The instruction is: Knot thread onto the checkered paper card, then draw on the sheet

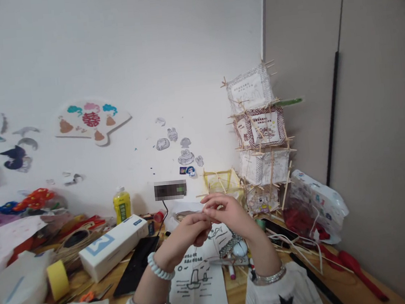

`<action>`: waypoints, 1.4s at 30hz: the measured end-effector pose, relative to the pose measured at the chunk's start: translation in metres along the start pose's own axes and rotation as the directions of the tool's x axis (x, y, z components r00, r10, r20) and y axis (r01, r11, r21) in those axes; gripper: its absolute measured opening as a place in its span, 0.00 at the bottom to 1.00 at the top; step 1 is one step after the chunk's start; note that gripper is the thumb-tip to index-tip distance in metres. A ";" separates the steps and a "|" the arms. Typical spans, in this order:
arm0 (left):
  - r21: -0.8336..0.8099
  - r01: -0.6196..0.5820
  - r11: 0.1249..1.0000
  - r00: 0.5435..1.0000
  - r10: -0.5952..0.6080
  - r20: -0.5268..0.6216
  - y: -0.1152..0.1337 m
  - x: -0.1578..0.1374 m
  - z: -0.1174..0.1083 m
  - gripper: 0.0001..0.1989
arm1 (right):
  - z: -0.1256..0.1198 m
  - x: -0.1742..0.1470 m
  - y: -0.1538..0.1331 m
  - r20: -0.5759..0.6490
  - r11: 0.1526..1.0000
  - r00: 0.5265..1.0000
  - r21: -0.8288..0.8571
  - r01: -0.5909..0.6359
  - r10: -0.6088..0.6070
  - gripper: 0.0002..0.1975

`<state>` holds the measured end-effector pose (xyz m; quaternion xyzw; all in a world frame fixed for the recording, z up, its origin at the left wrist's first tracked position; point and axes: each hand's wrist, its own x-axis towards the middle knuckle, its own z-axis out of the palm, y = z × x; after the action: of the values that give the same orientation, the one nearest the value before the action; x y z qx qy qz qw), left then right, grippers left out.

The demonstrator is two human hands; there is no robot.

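My left hand (189, 233) and my right hand (231, 214) meet above the middle of the table, with fingertips touching or nearly so. The left fingers are curled downward and closed. On the right hand the fingers bend into a pinch over the left fingertips; anything held there is too small or hidden to make out. Below them lies a white sheet with a black boat drawing (197, 301). Close under my right wrist are metal scissors (235, 261) and a marker with a pink end (232, 273).
Stacked stick-and-paper lanterns (267, 129) stand at the back right. On the left are a white box (113, 247), a yellow tape roll (57, 280) and a yellow bottle (122, 206). A black tablet-like slab (136, 266) and white cables (303, 249) flank my arms.
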<state>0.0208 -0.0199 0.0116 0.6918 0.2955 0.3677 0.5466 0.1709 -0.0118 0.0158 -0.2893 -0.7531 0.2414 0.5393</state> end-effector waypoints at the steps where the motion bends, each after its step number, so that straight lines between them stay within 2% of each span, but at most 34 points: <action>1: -0.017 -0.003 1.000 1.000 0.003 0.030 0.001 -0.001 0.000 0.11 | 0.002 0.001 0.001 -0.018 1.000 1.000 -0.004 0.005 -0.005 0.04; 4: -0.030 -0.001 1.000 0.998 0.003 0.064 0.003 -0.002 0.001 0.12 | 0.007 0.003 0.002 -0.047 0.999 0.999 -0.031 -0.014 0.013 0.05; 9: 0.002 -0.012 1.000 0.997 0.012 0.072 0.000 -0.002 0.000 0.14 | 0.005 0.005 0.017 -0.135 0.989 0.980 -0.020 -0.147 0.143 0.10; 13: -0.161 -0.012 0.987 0.993 0.030 0.110 -0.003 -0.002 -0.007 0.14 | -0.015 0.005 0.038 -0.293 0.948 0.913 -0.060 -0.313 0.283 0.12; 15: -0.243 -0.030 0.970 0.994 0.055 0.095 -0.004 -0.001 -0.009 0.14 | -0.025 0.003 0.039 -0.352 0.941 0.892 -0.076 -0.329 0.284 0.11; 16: -0.262 -0.044 0.964 0.995 0.066 0.077 -0.004 0.000 -0.010 0.14 | -0.028 0.002 0.036 -0.349 0.950 0.901 -0.080 -0.302 0.257 0.11; 17: -0.268 -0.056 0.962 0.996 0.074 0.057 -0.004 0.001 -0.011 0.14 | -0.029 0.000 0.030 -0.313 0.960 0.922 -0.081 -0.266 0.229 0.12; 19: -0.262 -0.065 0.963 0.997 0.072 0.014 -0.004 0.002 -0.010 0.14 | -0.027 -0.003 0.017 -0.138 0.979 0.973 -0.065 -0.195 0.185 0.13; 21: -0.252 -0.059 0.966 0.998 0.058 -0.012 -0.005 0.002 -0.010 0.14 | -0.020 -0.005 0.004 0.045 0.986 0.987 -0.078 -0.150 0.154 0.12; 22: -0.245 -0.054 0.968 0.998 0.051 -0.020 -0.005 0.003 -0.009 0.14 | -0.017 -0.006 -0.001 0.080 0.985 0.988 -0.119 -0.126 0.136 0.11; 25: -0.216 -0.039 0.976 0.998 0.026 -0.063 -0.006 0.004 -0.009 0.14 | -0.007 -0.005 -0.007 0.049 0.957 0.996 -0.284 -0.063 0.080 0.08; 27: -0.210 -0.032 0.977 0.995 0.011 -0.097 -0.008 0.005 -0.010 0.14 | -0.005 -0.005 -0.007 0.014 0.942 0.999 -0.332 -0.043 0.051 0.08; 32: -0.238 -0.041 0.970 0.987 0.003 -0.158 -0.008 0.005 -0.011 0.14 | -0.008 -0.007 -0.012 0.036 0.952 0.999 -0.306 -0.009 0.021 0.08; 38: -0.450 -0.161 0.878 0.958 0.030 -0.284 -0.003 0.004 -0.015 0.11 | -0.016 -0.013 -0.008 0.262 0.962 0.957 -0.267 -0.049 0.122 0.08; 40: -0.456 -0.182 0.871 0.957 0.051 -0.284 -0.001 0.003 -0.015 0.11 | -0.016 -0.011 -0.003 0.222 0.964 0.971 -0.266 -0.028 0.089 0.06; 42: -0.391 -0.183 0.902 0.965 0.090 -0.246 0.001 0.001 -0.013 0.11 | -0.012 -0.008 0.003 0.146 0.981 0.987 -0.187 -0.046 0.074 0.04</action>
<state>0.0111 -0.0122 0.0149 0.5353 0.2215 0.5340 0.6158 0.1846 -0.0148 0.0119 -0.3410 -0.8020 0.2086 0.4438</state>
